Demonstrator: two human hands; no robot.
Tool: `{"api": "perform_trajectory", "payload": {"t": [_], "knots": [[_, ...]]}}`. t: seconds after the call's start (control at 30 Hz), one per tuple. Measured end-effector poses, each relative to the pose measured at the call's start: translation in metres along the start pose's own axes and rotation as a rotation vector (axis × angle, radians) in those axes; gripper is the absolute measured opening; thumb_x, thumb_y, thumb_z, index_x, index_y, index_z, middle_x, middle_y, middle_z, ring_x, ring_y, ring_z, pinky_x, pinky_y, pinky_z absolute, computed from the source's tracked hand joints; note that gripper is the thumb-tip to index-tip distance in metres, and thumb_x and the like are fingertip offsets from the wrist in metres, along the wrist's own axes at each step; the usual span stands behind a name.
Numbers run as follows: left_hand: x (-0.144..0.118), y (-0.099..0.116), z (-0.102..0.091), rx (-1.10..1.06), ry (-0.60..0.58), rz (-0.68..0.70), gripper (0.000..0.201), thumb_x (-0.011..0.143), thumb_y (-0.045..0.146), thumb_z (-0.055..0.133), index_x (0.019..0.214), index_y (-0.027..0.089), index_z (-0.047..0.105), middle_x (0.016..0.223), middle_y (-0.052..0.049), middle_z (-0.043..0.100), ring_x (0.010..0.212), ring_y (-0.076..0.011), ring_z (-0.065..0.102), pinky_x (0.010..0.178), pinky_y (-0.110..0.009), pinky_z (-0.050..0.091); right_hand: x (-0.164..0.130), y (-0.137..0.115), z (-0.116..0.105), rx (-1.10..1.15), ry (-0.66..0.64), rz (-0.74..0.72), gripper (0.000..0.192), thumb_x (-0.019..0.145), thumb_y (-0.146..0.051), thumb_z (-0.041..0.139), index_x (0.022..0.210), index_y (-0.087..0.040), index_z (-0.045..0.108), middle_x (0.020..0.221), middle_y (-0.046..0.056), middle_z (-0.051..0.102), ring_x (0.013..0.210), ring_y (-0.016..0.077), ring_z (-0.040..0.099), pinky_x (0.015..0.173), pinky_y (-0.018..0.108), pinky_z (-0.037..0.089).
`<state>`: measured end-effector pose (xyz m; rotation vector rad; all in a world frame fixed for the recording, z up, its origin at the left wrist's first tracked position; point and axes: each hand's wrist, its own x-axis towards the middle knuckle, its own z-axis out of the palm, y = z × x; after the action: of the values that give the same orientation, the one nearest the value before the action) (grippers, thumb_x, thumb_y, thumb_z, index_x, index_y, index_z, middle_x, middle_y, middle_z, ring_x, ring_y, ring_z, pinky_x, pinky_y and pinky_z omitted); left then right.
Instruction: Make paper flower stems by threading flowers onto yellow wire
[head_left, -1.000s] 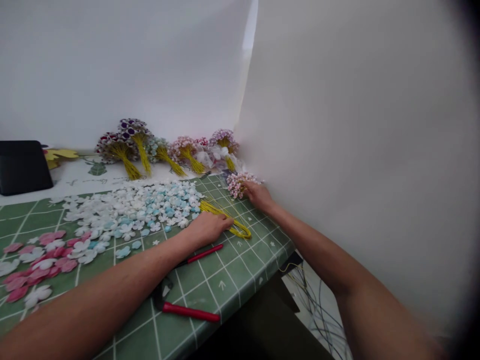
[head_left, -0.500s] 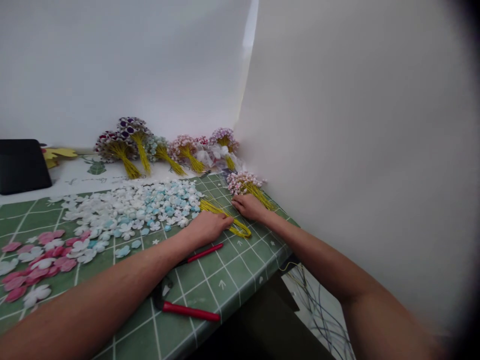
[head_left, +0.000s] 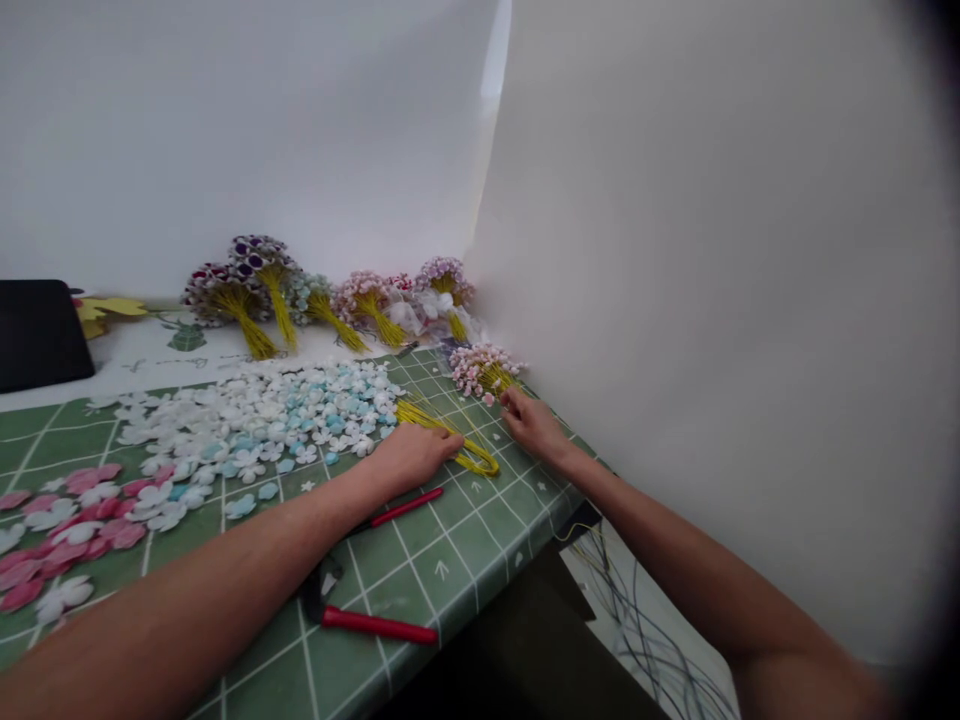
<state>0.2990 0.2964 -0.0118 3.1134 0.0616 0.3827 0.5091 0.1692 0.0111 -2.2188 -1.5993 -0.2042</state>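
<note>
The counter [head_left: 465,560] wore a green gridded mat, with a wide drift of white and pale-blue paper petals [head_left: 277,415] at its 11 o'clock. The left hand [head_left: 412,455] lay palm-down, its grip loose and flat on a bundle of thin yellow wire stems [head_left: 480,464]. At 1 o'clock, the right hand [head_left: 534,425] touched a pink beaded flower sprig [head_left: 484,368]; whether its grip pinched anything could not be told.

Bare green mat [head_left: 480,545] lies open along the near right edge. Red-handled pliers [head_left: 367,600] block the near edge, scattered petals [head_left: 262,420] fill the left, and flower bunches [head_left: 330,300] line the far edge against the wall [head_left: 712,300].
</note>
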Motion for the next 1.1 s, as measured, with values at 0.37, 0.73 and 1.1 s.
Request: {"api": "perform_trajectory", "payload": {"t": [0.37, 0.73, 1.1], "knots": [[0.0, -0.001, 0.0, 0.002, 0.004, 0.012, 0.018, 0.094, 0.027, 0.041, 0.102, 0.021, 0.057, 0.087, -0.005, 0.066, 0.072, -0.0203, 0.065, 0.054, -0.027, 0.038, -0.006, 0.024, 0.009, -0.059, -0.07, 0.065, 0.018, 0.071, -0.012, 0.049, 0.085, -0.022, 0.055, 0.066, 0.003, 0.061, 0.059, 0.0183, 0.055, 0.053, 0.029, 0.038], [-0.001, -0.001, 0.002, 0.009, 0.025, 0.017, 0.018, 0.094, 0.027, 0.041, 0.1, 0.021, 0.057, 0.087, -0.005, 0.067, 0.073, -0.0209, 0.066, 0.053, -0.028, 0.037, -0.003, -0.013, -0.014, -0.55, -0.26, 0.312, 0.021, 0.084, -0.029, 0.056, 0.083, -0.014, 0.071, 0.09, 0.022, 0.07, 0.084, 0.0329, 0.067, 0.066, 0.038, 0.047], [-0.001, -0.001, 0.002, 0.019, 0.019, 0.015, 0.018, 0.094, 0.026, 0.041, 0.1, 0.02, 0.057, 0.085, -0.005, 0.067, 0.068, -0.0209, 0.065, 0.052, -0.028, 0.038, 0.002, -0.02, -0.026, -0.593, -0.134, 0.125, 0.023, 0.089, -0.026, 0.048, 0.106, -0.021, 0.063, 0.095, 0.01, 0.066, 0.085, 0.0234, 0.062, 0.066, 0.029, 0.04]]}}
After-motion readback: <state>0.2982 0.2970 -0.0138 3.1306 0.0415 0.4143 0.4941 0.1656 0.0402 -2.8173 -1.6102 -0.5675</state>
